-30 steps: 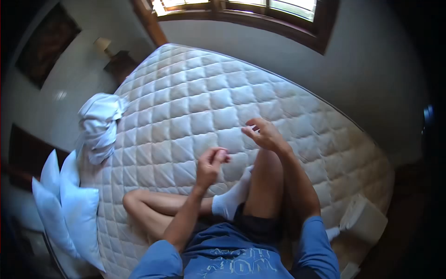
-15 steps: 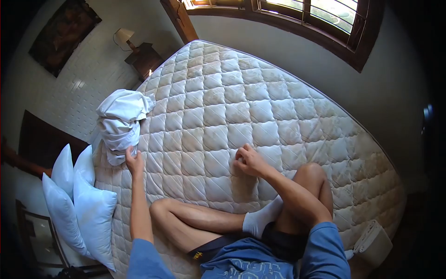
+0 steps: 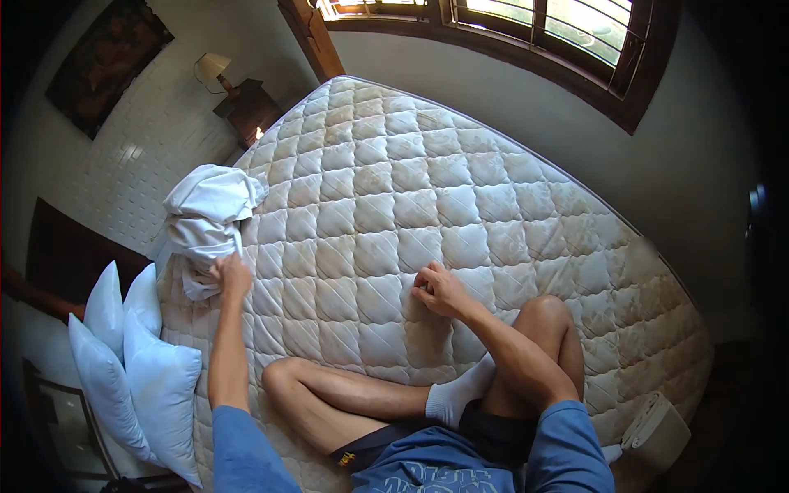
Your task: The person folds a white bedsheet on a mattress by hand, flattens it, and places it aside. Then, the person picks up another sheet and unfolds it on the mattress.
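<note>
A crumpled white bed sheet (image 3: 209,197) lies heaped on the left side of the quilted mattress (image 3: 394,246). At the heap's near edge, my left hand (image 3: 232,275) is closed on a fold of the sheet. My right hand (image 3: 438,289) is over the middle of the mattress, fingers curled in and nothing visible in them. Its shadow falls on the quilting just below. I sit cross-legged on the mattress, and a white sock (image 3: 460,393) shows on one foot.
Several white pillows (image 3: 160,386) stand bunched at the left edge. A folded beige item (image 3: 655,431) lies at the lower right. Beyond the mattress are a bedside table (image 3: 248,111) with a lamp (image 3: 215,66) and a barred window (image 3: 526,33).
My left hand has shifted slightly left and turned, tugging the sheet's near edge. My right hand stays nearly in place. The whole view has tilted a little.
</note>
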Tool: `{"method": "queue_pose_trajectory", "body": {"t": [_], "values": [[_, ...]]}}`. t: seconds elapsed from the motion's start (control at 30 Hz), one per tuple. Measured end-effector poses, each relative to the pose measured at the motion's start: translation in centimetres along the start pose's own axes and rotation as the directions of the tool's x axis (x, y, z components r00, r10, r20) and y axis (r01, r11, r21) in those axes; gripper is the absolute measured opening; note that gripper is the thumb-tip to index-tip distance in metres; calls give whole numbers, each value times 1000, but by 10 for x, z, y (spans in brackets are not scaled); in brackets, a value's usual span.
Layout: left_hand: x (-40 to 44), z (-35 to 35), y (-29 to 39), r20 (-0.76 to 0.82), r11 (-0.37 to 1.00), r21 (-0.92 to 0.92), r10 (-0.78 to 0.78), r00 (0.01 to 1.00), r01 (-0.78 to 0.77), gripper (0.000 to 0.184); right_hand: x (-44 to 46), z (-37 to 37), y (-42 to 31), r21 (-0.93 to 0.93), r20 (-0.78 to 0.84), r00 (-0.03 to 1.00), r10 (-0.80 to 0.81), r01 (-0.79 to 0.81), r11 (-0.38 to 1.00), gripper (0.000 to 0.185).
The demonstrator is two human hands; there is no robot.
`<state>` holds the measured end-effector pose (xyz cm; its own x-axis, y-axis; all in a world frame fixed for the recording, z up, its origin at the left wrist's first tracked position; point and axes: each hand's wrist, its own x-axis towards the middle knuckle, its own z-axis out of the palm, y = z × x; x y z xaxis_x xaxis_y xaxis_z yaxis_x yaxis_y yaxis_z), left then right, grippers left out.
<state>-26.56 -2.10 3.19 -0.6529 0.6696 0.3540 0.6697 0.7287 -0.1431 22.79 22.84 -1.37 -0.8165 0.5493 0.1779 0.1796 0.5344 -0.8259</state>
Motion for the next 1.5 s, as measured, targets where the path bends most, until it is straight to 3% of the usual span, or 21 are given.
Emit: {"method": "queue_pose_trajectory", "body": {"t": [0.1,0.2,0.37,0.4,0.53,0.6,0.73,0.9,0.97,1.03,1.07,1.13,1.17,1.2,1.23,1.3,1.37,1.43,1.47,1.5], "values": [[-16,-24,55,-144,954,-16,294,945,-300,12,4,-2,2,25,12,1000,0,0,1000,11],[-37,-69,111,-19,910,-295,299,954,-291,9,5,-3,4,37,41,999,14,-15,999,12],[-84,-131,206,11,754,-516,481,876,-407,8,6,-7,2,109,67,997,44,-51,993,15],[-95,-133,224,-54,668,-589,529,847,-455,8,2,-8,-4,108,66,997,42,-49,993,15],[-142,-184,304,-157,356,-806,643,750,-473,10,-14,-18,-49,201,-163,958,-237,267,942,17],[-163,-202,341,-272,157,-861,663,698,-485,12,-19,-29,-45,200,-186,943,-276,311,929,16],[-189,-241,381,-328,40,-880,673,664,-474,20,-28,-53,-26,206,-256,892,-372,426,881,14],[-220,-254,406,-335,58,-877,640,692,-478,25,-38,-80,1,66,-177,943,-283,299,952,10],[-220,-248,403,-210,190,-911,553,807,-367,28,-41,-89,-5,103,58,995,-82,75,992,10],[-215,-241,399,-85,301,-922,451,888,-242,32,-43,-100,-13,87,280,952,128,-158,984,9],[-215,-239,394,-18,353,-916,441,897,-192,33,-45,-106,-20,88,275,953,130,-160,983,9],[-212,-228,379,48,405,-903,431,901,-146,34,-48,-118,-38,464,209,969,133,-217,859,12],[-209,-219,371,11,482,-847,436,900,-223,32,-50,-121,-47,628,179,973,143,-225,745,14],[-206,-209,363,-27,551,-780,444,896,-297,30,-50,-123,-51,768,150,976,160,-216,602,15],[-202,-206,356,-105,594,-734,378,920,-329,28,-49,-121,-53,769,144,976,163,-214,602,15],[-195,-208,350,-189,631,-688,322,928,-359,26,-49,-115,-55,842,-51,998,40,21,540,20],[-184,-219,348,-420,697,-570,208,883,-436,23,-49,-111,-55,856,-257,964,-69,261,446,27],[-169,-229,342,-449,728,-529,197,872,-436,21,-60,-128,-74,788,-349,934,69,253,562,31],[-161,-234,339,-475,760,-487,184,860,-431,20,-61,-131,-70,788,-350,934,67,255,561,31],[-155,-237,337,-501,790,-444,173,848,-423,18,-62,-135,-64,775,-448,894,-24,401,488,31]]}}
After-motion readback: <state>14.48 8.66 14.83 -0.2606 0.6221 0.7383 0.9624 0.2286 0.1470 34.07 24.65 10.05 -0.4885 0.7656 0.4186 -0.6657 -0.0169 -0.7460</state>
